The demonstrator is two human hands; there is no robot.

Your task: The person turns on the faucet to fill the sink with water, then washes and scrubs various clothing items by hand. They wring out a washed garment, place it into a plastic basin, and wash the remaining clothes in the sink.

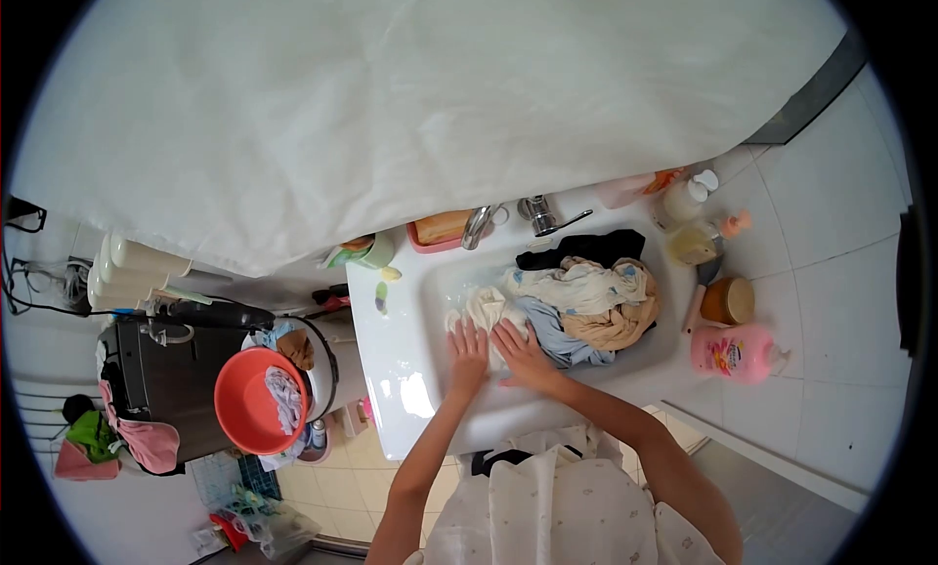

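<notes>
In the left part of the white sink (437, 296), a bunched white cloth (486, 307) lies wet in shallow water. My left hand (468, 358) rests on its near left edge, fingers stretched forward. Beside it, my right hand (523, 354) presses down on the cloth's right side with its fingers extended too. Against the right of the basin is a heap of clothes: a black garment (591, 250), a white patterned garment (576, 285), a beige garment (616, 321) and a light blue garment (552, 331). My fingertips are partly lost against the white cloth.
A chrome faucet (476, 228) and its lever (562, 220) stand behind the basin, near a pink soap dish (438, 235). Several bottles line the right ledge, including a pink bottle (731, 353) and a brown jar (728, 300). A red basin (256, 409) holding cloth sits left.
</notes>
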